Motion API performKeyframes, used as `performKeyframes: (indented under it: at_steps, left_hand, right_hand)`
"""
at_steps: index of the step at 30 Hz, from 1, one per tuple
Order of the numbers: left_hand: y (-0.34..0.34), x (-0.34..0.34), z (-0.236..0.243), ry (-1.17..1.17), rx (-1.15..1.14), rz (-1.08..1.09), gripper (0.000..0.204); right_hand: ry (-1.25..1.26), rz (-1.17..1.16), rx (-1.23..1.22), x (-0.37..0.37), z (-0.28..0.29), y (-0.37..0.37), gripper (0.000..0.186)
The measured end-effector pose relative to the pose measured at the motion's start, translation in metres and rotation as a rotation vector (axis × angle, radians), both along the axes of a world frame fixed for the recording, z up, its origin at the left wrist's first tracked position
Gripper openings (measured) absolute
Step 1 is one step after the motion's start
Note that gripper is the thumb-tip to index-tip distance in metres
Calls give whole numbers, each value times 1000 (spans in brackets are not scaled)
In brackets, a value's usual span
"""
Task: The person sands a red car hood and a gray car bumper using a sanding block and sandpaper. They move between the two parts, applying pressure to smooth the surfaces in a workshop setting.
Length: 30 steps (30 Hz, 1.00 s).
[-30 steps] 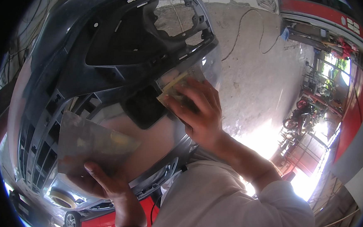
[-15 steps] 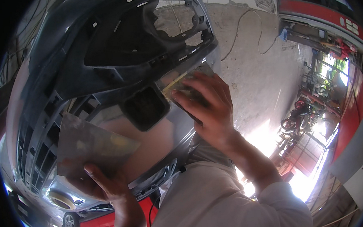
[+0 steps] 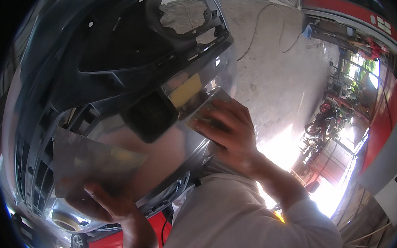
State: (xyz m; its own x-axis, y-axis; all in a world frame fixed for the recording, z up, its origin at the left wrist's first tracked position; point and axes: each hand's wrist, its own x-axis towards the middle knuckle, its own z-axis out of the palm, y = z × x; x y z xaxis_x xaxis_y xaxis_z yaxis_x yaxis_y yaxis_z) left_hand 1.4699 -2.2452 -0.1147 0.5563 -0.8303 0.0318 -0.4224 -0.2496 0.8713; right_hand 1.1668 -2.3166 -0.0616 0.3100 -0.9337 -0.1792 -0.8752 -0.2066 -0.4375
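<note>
A large dark car bumper point(image 3: 159, 159) with openings fills the left and middle, its surface partly grey and pinkish-brown. My left hand point(image 3: 115, 204) grips the lower edge of a thin grey plate point(image 3: 84, 153) with yellowish smears, thumb on top. My right hand point(image 3: 230, 131) is closed round a flat putty spreader point(image 3: 219, 95), whose far edge shows past the fingers. The spreader is by the bumper's edge; I cannot tell whether it touches. Beside it, a yellow putty patch point(image 3: 186, 91) lies on the bumper, right of a dark square recess point(image 3: 150, 119).
Below left stands a red car point(image 3: 108, 247), and a beige ring point(image 3: 66, 221) sits by the bumper's end. A thin cable point(image 3: 257, 26) crosses the concrete floor point(image 3: 268, 74). Motorbikes point(image 3: 314, 127) stand farther right, near bright sunlight. A red vehicle point(image 3: 327, 5) is at the upper right.
My right hand with the spreader has drawn down off the putty patch, which now shows as a smooth yellow rectangle. The bumper and plate appear shifted slightly left in view.
</note>
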Motion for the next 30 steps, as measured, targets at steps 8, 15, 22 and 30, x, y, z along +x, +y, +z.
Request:
performKeyframes:
  at_steps: [8, 15, 22, 30]
  left_hand:
    - [-13, -4, 5, -387, -47, -77, 51]
    - [-12, -1, 1, -747, -78, -199, 50]
    - [-12, 1, 0, -511, -48, -84, 53]
    - [-4, 2, 0, -179, -7, 10, 61]
  right_hand:
    - [2, -62, -173, -4, -11, 21, 41]
    - [21, -47, -192, 13, -28, 8, 45]
    - [-13, -57, -89, 8, -29, 13, 45]
    - [-20, -58, -147, 2, -18, -9, 43]
